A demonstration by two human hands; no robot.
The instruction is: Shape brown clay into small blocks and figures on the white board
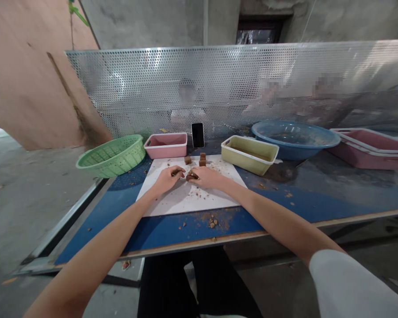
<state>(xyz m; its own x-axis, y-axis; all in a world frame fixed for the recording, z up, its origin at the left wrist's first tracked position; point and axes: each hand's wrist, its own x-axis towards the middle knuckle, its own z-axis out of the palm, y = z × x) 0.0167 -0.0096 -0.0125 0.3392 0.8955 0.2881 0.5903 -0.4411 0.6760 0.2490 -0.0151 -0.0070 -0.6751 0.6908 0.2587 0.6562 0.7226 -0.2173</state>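
My right hand [204,177] is closed on a small brown lump [189,177], low over a white board [172,204]. Just left of it, my left hand [167,180] has its fingers curled towards the thumb. Something dark shows between those fingers, too small to make out. Past my fingertips sit a brown block [187,160] and, to its right, two more brown blocks [202,162], one behind or on top of the other. Crumbs are scattered over the board around both hands.
Behind the board stand a pink basket [167,152], a phone [197,135] and a yellow-green basket [245,164]. A green colander [114,161] is at left; a blue basin [293,148] and stacked pink baskets [361,157] are at right. Perforated metal [152,88] rises behind.
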